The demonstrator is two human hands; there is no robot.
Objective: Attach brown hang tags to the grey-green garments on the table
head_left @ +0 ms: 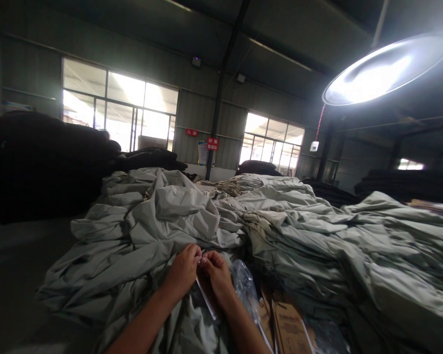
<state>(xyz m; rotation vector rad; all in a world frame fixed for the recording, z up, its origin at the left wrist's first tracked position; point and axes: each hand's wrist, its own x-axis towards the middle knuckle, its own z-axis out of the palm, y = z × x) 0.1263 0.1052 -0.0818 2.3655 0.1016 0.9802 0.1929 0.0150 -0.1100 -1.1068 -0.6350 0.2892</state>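
Both my hands meet at the front of a grey-green fabric heap, fingertips pinched close together. My left hand and my right hand close on the top end of a brown hang tag with a white edge. The tag slants down between my wrists over the cloth. Whatever fine part lies between the fingertips is too small to make out. Right of my right forearm lie several more brown cardboard tags with dark cords. Crumpled clear plastic rests beside them.
More grey-green fabric spreads to the right. A large dark stack rises at the left. Overhead at the right hangs a bright lamp with a small white switch on a cord. Windows and red signs line the back wall.
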